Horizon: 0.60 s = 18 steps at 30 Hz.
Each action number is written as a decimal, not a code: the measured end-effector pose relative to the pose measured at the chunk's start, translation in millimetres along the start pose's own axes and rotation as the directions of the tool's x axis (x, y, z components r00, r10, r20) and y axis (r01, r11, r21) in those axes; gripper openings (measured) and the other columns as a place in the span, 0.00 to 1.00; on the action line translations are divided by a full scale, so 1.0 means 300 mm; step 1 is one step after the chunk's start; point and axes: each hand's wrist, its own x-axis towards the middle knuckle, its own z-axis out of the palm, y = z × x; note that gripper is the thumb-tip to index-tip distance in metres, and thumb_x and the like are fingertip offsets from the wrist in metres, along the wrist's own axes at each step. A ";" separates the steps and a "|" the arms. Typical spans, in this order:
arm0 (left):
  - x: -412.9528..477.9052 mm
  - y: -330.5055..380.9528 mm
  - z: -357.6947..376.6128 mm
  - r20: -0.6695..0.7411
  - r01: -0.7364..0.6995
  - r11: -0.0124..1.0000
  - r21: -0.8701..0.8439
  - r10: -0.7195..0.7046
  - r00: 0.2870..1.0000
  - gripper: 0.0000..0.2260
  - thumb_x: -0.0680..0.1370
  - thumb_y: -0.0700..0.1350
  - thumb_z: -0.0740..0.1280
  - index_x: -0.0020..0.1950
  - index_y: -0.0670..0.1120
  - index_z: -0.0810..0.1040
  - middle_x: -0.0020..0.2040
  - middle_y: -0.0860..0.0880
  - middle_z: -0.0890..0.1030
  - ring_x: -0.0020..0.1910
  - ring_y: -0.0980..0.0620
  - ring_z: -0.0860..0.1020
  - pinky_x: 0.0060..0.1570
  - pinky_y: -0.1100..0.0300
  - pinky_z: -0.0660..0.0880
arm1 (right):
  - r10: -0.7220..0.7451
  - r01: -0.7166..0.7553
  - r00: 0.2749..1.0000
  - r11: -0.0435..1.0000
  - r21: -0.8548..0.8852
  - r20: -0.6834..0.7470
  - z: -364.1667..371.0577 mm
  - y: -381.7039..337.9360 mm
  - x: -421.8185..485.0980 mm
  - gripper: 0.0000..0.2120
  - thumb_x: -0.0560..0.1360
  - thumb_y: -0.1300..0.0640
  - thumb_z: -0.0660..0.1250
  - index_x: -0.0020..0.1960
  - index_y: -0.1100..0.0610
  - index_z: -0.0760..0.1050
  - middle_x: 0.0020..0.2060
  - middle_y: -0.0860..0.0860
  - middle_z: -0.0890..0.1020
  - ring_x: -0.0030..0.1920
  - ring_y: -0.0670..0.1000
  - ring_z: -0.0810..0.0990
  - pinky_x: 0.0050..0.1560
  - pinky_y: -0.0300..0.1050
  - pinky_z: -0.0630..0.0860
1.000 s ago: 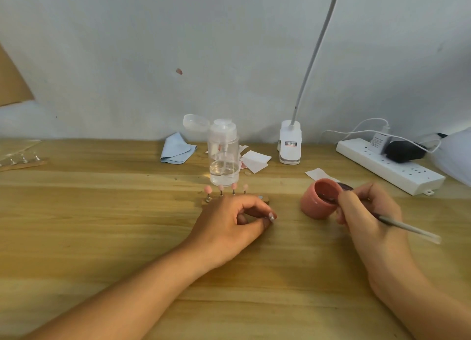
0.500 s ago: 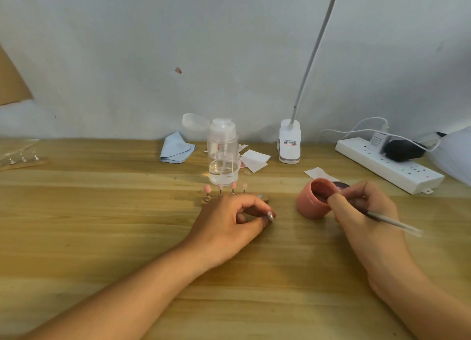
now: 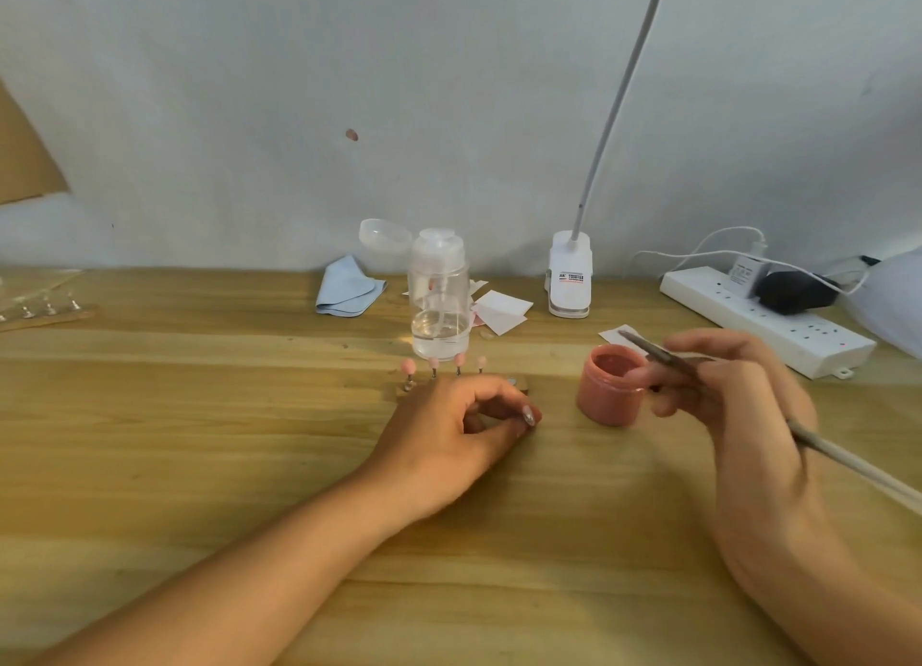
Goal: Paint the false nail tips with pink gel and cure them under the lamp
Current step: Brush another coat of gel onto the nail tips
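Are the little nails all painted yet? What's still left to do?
Four nail tips on the stand already look pink. Right now the right hand holds the brush near the open gel jar, while the left hand rests by the stand. Curing under the lamp looks not yet done.

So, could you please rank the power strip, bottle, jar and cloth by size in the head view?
1. Power strip
2. Bottle
3. Jar and cloth: they look alike, and the jar sits nearer, so unranked.
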 end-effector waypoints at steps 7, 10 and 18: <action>0.002 -0.005 0.001 -0.009 -0.001 0.999 -0.043 0.001 1.000 0.09 0.76 0.41 0.73 0.42 0.55 0.83 0.43 0.55 0.86 0.33 0.64 0.75 0.36 0.70 0.67 | 0.290 -0.287 0.934 0.957 -0.046 0.207 0.036 0.000 -0.056 0.06 0.75 0.68 0.63 0.41 0.61 0.70 0.31 0.55 0.81 0.29 0.49 0.72 0.35 0.43 0.69; 0.004 -0.011 0.006 -0.014 0.005 0.998 -0.062 -0.006 1.000 0.09 0.75 0.42 0.74 0.41 0.57 0.83 0.44 0.55 0.86 0.40 0.53 0.81 0.41 0.61 0.72 | 0.289 -0.281 0.934 0.957 -0.069 0.212 0.036 -0.006 -0.056 0.09 0.74 0.69 0.62 0.37 0.60 0.69 0.31 0.57 0.82 0.31 0.50 0.74 0.37 0.41 0.72; 0.003 -0.010 0.009 -0.018 0.019 0.995 -0.097 -0.021 1.000 0.11 0.75 0.42 0.74 0.42 0.60 0.84 0.44 0.54 0.86 0.46 0.46 0.84 0.52 0.46 0.78 | 0.259 -0.225 0.934 0.962 -0.157 0.245 0.041 0.010 -0.061 0.07 0.73 0.70 0.64 0.39 0.63 0.68 0.31 0.58 0.83 0.28 0.45 0.75 0.31 0.32 0.73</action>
